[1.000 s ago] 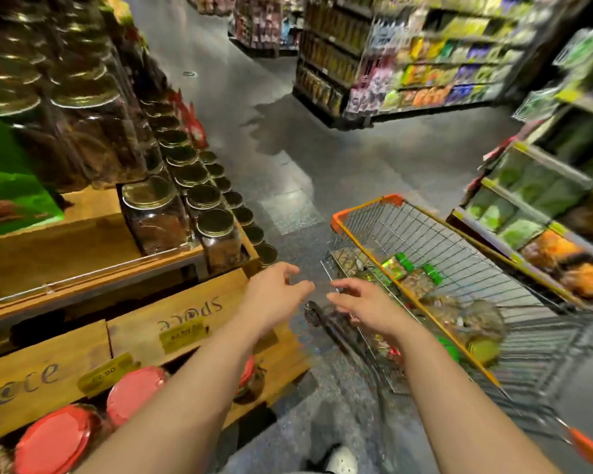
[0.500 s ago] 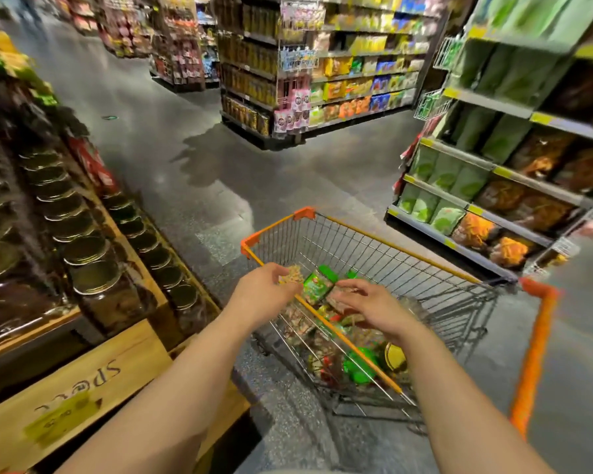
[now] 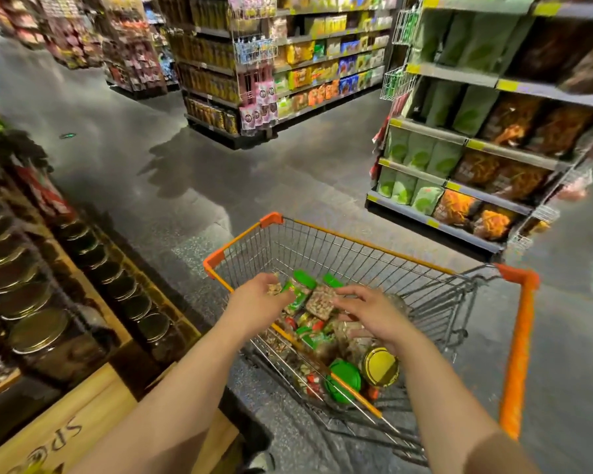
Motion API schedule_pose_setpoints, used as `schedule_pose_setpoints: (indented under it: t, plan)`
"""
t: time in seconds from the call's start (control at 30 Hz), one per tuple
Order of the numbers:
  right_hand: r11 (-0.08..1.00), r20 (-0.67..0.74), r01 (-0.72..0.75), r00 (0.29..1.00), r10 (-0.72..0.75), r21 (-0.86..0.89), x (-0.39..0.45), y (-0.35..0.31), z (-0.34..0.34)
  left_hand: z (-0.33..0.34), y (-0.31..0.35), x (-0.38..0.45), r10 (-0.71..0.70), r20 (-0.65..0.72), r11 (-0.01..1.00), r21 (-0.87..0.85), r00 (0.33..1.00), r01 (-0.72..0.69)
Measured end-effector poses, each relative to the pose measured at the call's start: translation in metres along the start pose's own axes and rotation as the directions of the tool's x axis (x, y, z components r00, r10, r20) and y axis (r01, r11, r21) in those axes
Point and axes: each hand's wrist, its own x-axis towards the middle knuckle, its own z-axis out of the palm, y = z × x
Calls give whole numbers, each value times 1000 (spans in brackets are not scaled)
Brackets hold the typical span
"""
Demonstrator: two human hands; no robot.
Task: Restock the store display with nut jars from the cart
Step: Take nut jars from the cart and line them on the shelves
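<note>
The orange-rimmed wire cart [image 3: 384,249] stands in front of me and holds several nut jars with green lids, plus one yellow-lidded jar [image 3: 380,366]. My left hand [image 3: 255,304] reaches over the cart's left rim. Its fingers curl round the end of a green-labelled nut jar [image 3: 297,295] lying on top of the pile. My right hand [image 3: 374,314] is spread over the pile, its fingertips touching a square nut jar [image 3: 319,302] beside the first. The wooden store display [image 3: 83,422] on my left carries rows of gold-lidded jars [image 3: 38,331].
A shelf rack of green and orange snack bags [image 3: 459,200] stands to the right of the cart. More shelving [image 3: 254,80] lies across the grey aisle floor ahead. The cart's orange handle [image 3: 517,343] is on its right side. My shoe [image 3: 261,461] shows below.
My view has swung right from the display to the cart. Both hands have moved from above the cart's edge down into the basket and onto the jars.
</note>
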Motion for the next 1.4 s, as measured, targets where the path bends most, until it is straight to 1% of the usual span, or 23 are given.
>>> schedule_pose_setpoints:
  t: [0.2,0.27,0.37,0.5,0.57,0.6,0.63,0.7,0.77,0.8,0.83,0.87,0.9,0.93,0.97,1.0,1.03,1.07,1.1,1.13,1.17,1.23,1.4]
  plan:
    - [998,-88,-56,995,57,15,31,-4,-13,3,8,53,45,94,998,29,995,-48]
    - [995,-166,-89,982,94,35,38,1,-19,10,15,74,70,151,997,10,986,-72]
    - [984,-240,-149,956,168,95,41,16,-27,29,19,100,107,244,993,23,964,-116]
    - [935,-332,-269,882,336,232,28,38,-30,56,17,123,121,385,988,41,915,-148]
    - [912,-354,-257,861,366,319,22,53,-32,72,16,132,119,449,984,68,886,-167]
    - [886,-347,-246,853,390,392,19,64,-33,80,15,136,121,476,981,78,871,-179]
    - [832,-354,-237,821,448,502,16,71,-33,88,15,139,120,495,979,85,861,-186]
    - [802,-399,-216,777,487,557,12,90,-31,104,15,142,98,543,978,104,834,-183]
    - [803,-405,-194,783,473,564,8,106,-30,121,16,144,68,594,976,128,802,-178]
    - [832,-437,-198,775,457,519,5,114,-27,129,15,146,58,615,975,136,786,-178]
    - [784,-444,-145,756,481,603,9,130,-26,136,16,147,58,633,973,137,772,-186]
    - [738,-384,-93,807,449,668,9,140,-28,144,16,148,56,655,971,140,754,-195]
    - [764,-330,-60,878,347,643,11,136,-28,152,16,150,52,670,968,147,740,-202]
    - [828,-422,25,869,259,560,6,134,-28,160,16,152,42,681,967,157,731,-202]
    - [726,-445,60,824,352,685,8,136,-28,166,14,154,28,692,964,171,722,-201]
    - [600,-423,67,771,476,797,8,126,-27,172,13,156,17,699,962,185,715,-203]
    - [749,-559,-20,653,511,663,13,129,-22,179,10,158,4,706,957,203,709,-207]
    - [728,-467,-201,649,600,656,17,133,-20,185,8,160,-7,710,956,210,704,-203]
    - [705,-403,-285,657,637,650,23,144,-19,193,6,162,-16,719,958,210,695,-195]
    - [714,-393,-335,655,646,615,27,150,-18,200,4,163,-21,729,960,205,684,-189]
    - [730,-408,-367,644,647,577,32,153,-18,205,3,163,-28,740,961,206,672,-187]
    - [711,-407,-372,623,667,596,43,157,-19,219,3,164,-47,751,957,222,659,-185]
    - [705,-395,-424,611,686,568,60,170,-17,248,0,172,-110,766,935,295,634,-195]
